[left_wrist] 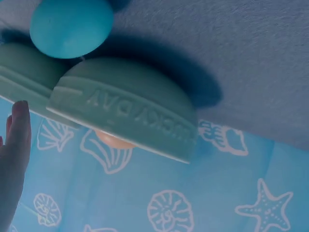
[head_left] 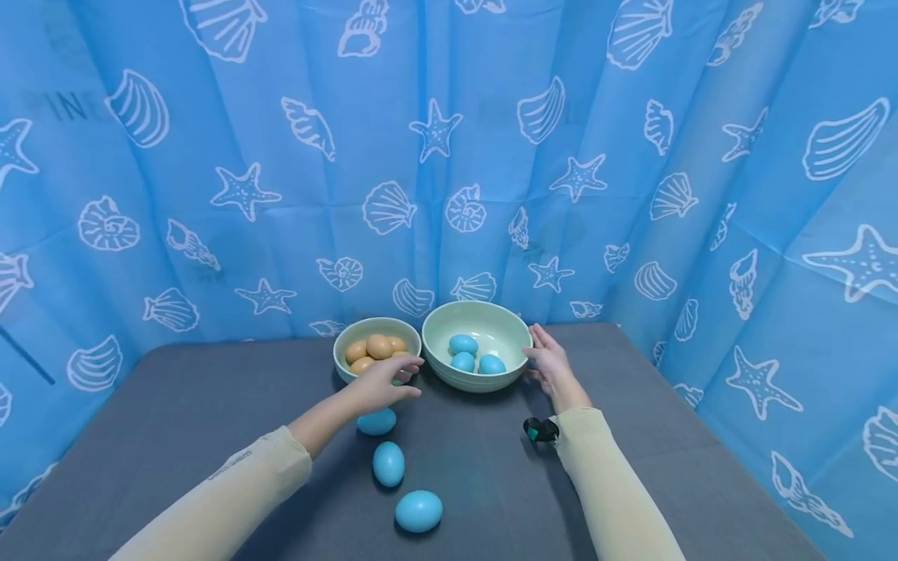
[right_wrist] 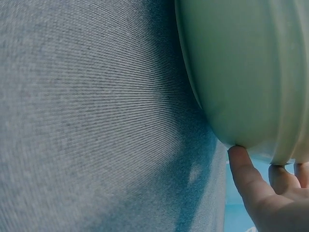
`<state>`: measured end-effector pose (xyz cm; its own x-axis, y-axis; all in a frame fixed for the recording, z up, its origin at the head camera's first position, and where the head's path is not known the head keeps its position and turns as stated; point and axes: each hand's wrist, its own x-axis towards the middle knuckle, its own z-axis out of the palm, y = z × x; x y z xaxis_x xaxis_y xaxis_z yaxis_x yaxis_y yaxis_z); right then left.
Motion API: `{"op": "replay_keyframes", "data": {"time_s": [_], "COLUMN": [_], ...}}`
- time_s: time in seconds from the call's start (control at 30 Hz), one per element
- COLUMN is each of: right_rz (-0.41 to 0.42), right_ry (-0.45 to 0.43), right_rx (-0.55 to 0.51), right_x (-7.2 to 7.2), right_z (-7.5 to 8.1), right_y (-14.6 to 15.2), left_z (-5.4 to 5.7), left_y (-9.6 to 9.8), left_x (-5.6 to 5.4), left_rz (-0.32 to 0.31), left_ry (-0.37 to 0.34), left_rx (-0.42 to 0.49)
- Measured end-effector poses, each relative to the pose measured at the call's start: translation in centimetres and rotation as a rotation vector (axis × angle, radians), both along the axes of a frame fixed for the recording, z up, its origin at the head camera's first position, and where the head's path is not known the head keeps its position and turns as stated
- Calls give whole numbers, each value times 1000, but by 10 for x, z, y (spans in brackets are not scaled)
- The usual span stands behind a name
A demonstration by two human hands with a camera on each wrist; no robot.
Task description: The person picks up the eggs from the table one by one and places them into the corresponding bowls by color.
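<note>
My left hand (head_left: 384, 383) reaches over the right front of the small green bowl (head_left: 340, 360), holding nothing that I can see. Several brown eggs (head_left: 380, 346) lie in that bowl, partly hidden by the hand. To its right stands a larger green bowl (head_left: 468, 381) with three blue eggs (head_left: 492, 364) inside. The fingertips of my right hand (head_left: 553, 365) touch this bowl's right side; the right wrist view shows finger contact on the bowl wall (right_wrist: 241, 72). Three blue eggs lie on the table in a loose line: one egg (head_left: 376, 421) below my left hand, another egg (head_left: 389, 464), and a nearer egg (head_left: 418, 511).
A grey cloth (head_left: 491, 483) covers the table. Behind the bowls hangs a blue curtain (head_left: 435, 234) with white shells and starfish, which also runs along the right side. A small black device (head_left: 541, 429) is at my right sleeve cuff. Raised lettering marks the small bowl (left_wrist: 130, 108).
</note>
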<state>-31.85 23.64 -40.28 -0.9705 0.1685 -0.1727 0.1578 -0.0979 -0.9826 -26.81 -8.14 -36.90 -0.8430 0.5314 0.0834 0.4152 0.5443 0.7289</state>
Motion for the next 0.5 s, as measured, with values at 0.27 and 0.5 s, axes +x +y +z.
{"op": "replay_keyframes", "data": {"time_s": [0.27,0.5], "right_rz": [1,4], "right_ry": [3,3], "right_rx": [7,4], "right_x": [-1,-2], "right_z": [-1,-3], "right_y": [0,1], "left_z": [-8,-17], "left_y": [-19,-32], "left_x": [12,21], "left_rz": [-168,-285], "left_ry": [-28,-120], "left_rx": [20,30]}}
